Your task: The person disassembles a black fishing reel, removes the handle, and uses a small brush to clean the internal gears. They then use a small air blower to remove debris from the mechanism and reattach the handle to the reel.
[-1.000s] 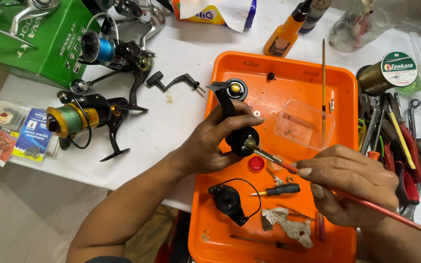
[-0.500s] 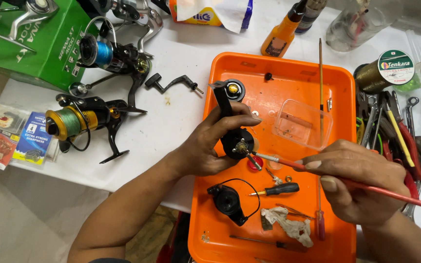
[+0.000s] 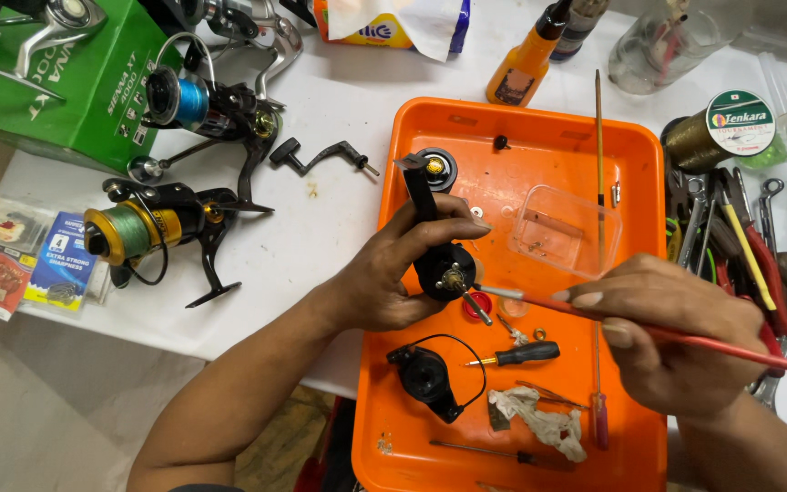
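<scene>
My left hand [image 3: 392, 273] grips a black fishing reel body [image 3: 437, 258] upright over the orange tray [image 3: 649, 191], its metal shaft pointing right. My right hand [image 3: 676, 337] pinches a long red brush [image 3: 685, 339] whose pale tip touches the reel beside the shaft. Just under the reel lies a small red cap [image 3: 475, 310]. Below my hands in the tray sit a black rotor with a wire bail [image 3: 425, 375], a small black-handled screwdriver [image 3: 516, 355] and a dirty rag [image 3: 539, 419].
Two spinning reels [image 3: 152, 228] with green and blue line and a loose black handle [image 3: 321, 157] lie on the white table at left, near a green box [image 3: 56, 82]. Wrenches and pliers [image 3: 749, 246], a line spool [image 3: 721, 128] and an orange bottle [image 3: 526, 59] flank the tray.
My left hand has turned the reel body slightly and shifted it down in the tray. The brush tip has stayed at the shaft while my right hand moved a little leftward.
</scene>
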